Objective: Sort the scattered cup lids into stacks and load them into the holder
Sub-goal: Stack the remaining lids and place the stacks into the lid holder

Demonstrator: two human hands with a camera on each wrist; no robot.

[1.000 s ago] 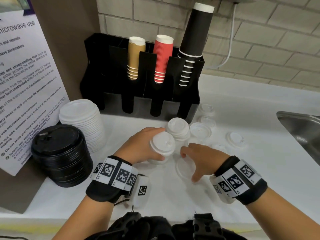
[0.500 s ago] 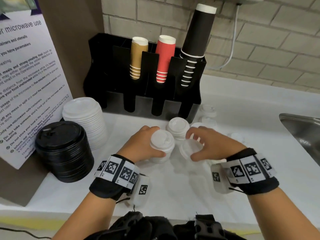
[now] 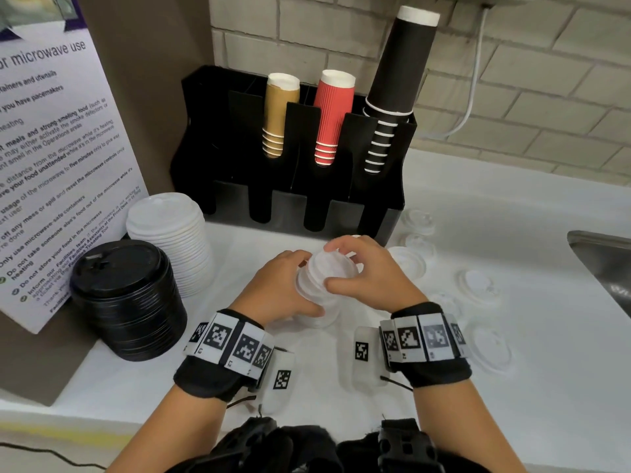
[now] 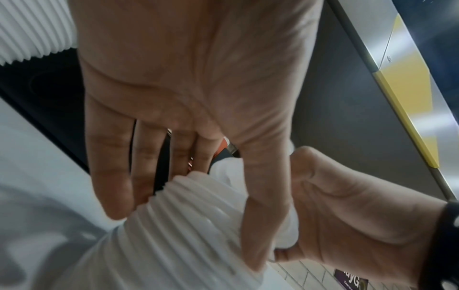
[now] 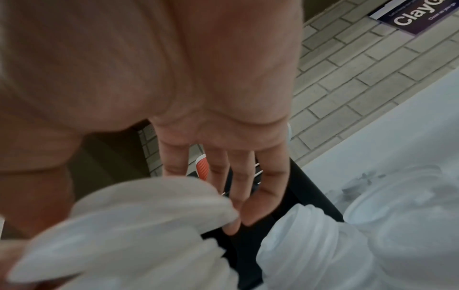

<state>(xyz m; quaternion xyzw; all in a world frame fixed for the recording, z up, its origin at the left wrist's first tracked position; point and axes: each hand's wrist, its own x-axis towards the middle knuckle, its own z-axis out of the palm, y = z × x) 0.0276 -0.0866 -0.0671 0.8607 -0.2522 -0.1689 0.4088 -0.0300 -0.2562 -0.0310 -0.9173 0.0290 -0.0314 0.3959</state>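
Note:
My left hand (image 3: 283,291) grips a short stack of small white lids (image 3: 316,302) standing on the white counter; in the left wrist view its thumb and fingers curl round the ribbed stack (image 4: 183,225). My right hand (image 3: 365,271) pinches a single white lid (image 3: 333,264) by its rim, right on top of that stack; the right wrist view shows this lid (image 5: 154,212) slightly tilted. The black holder (image 3: 375,206) stands just behind, with tan, red and black cups in it. A second small lid stack (image 5: 310,247) stands behind my right hand, hidden in the head view.
A tall stack of large white lids (image 3: 170,240) and a stack of black lids (image 3: 126,298) stand at the left. Several loose white lids (image 3: 478,285) lie on the counter to the right. A steel sink (image 3: 607,264) is at the far right, a notice board (image 3: 51,165) at the left.
My right hand took a lid off the counter in front of me and carried it up and left onto the stack. My left hand kept hold of the stack.

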